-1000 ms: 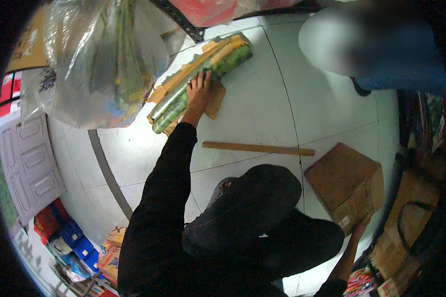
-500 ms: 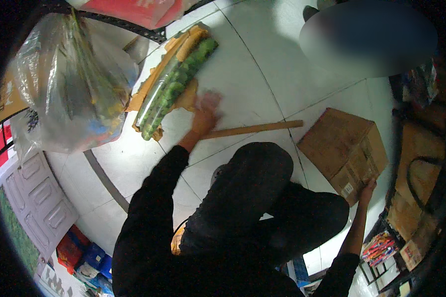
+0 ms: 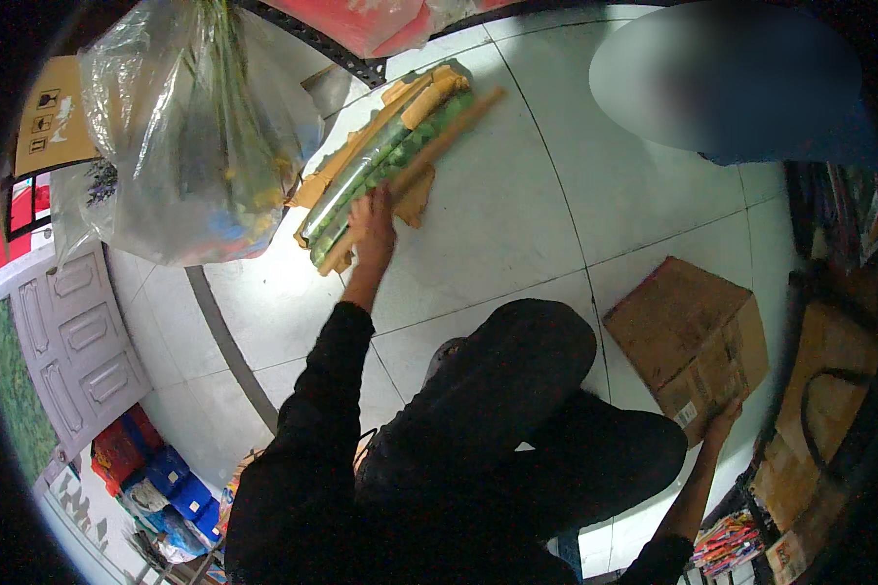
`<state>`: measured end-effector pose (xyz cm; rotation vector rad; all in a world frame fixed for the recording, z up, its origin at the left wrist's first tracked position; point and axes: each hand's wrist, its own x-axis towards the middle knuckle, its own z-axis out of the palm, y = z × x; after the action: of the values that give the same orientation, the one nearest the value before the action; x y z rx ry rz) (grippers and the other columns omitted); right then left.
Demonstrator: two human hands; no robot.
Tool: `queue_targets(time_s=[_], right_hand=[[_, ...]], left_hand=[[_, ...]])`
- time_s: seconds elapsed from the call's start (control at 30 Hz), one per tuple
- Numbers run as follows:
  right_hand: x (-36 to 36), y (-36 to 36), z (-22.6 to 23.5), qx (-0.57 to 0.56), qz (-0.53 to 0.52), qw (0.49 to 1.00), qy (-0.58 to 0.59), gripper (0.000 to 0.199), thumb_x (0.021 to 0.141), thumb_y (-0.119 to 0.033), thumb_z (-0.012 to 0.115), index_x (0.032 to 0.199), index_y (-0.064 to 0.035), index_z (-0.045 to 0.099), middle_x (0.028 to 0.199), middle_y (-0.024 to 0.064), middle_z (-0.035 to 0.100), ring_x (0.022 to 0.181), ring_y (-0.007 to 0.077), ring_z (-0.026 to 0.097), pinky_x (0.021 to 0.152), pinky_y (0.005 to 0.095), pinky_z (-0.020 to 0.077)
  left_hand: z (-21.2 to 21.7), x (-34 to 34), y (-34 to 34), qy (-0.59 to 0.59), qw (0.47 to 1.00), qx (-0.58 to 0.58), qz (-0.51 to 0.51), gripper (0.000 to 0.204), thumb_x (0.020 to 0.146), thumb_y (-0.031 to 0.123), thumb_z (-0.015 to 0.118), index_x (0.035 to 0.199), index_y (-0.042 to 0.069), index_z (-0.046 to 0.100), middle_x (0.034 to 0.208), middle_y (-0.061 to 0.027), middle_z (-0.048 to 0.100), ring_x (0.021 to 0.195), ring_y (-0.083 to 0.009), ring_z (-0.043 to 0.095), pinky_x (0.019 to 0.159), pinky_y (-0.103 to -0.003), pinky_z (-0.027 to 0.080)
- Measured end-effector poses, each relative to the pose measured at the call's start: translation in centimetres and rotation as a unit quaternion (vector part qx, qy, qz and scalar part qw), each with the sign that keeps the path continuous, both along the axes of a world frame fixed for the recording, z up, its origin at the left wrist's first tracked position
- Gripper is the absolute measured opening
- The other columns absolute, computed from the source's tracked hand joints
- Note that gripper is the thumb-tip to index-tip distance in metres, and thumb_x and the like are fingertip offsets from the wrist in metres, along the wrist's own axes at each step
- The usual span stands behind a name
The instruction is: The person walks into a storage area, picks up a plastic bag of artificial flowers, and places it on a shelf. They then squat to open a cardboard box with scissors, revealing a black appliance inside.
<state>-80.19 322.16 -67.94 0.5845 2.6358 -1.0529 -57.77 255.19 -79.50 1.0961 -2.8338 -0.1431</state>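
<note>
Brown and straight, one strip [image 3: 451, 138] is gripped by the left hand [image 3: 372, 226] along one clear-wrapped green bundle [image 3: 363, 177] on the floor [image 3: 498, 214]; the right hand [image 3: 721, 425] touches one cardboard box [image 3: 681, 327], grip unclear.

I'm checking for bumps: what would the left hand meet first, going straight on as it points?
Beyond the brown stick it holds, the left hand would probably meet the green wrapped roll first; depth here is unclear.
</note>
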Motion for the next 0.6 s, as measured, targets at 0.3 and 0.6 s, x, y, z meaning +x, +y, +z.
queue_targets(time_s=[0.3,0.6], right_hand=[[0.5,-0.8,1.3,-0.079,0.067,0.995,0.002,0.069,0.085,-0.052,0.030,0.128,0.0018,0.021,0.125,0.0194,0.031,0.114,0.0291,0.033,0.095,0.0362,0.0267],[0.9,-1.1,2.5,-0.174,-0.005,0.981,-0.089,0.072,0.083,-0.056,0.031,0.130,-0.0027,0.021,0.129,0.0158,0.030,0.118,0.0260,0.032,0.096,0.0361,0.0275]], left_hand=[[-0.6,-1.5,-3.5,-0.144,0.985,0.085,0.049,0.072,0.075,0.040,0.055,0.132,0.016,0.018,0.136,-0.0110,0.020,0.126,-0.0329,0.013,0.097,-0.054,0.018],[-3.2,0.0,-5.1,-0.087,0.995,0.051,0.000,0.082,0.070,0.045,0.060,0.132,0.016,0.015,0.136,-0.0121,0.018,0.126,-0.0342,0.013,0.090,-0.062,0.021]])
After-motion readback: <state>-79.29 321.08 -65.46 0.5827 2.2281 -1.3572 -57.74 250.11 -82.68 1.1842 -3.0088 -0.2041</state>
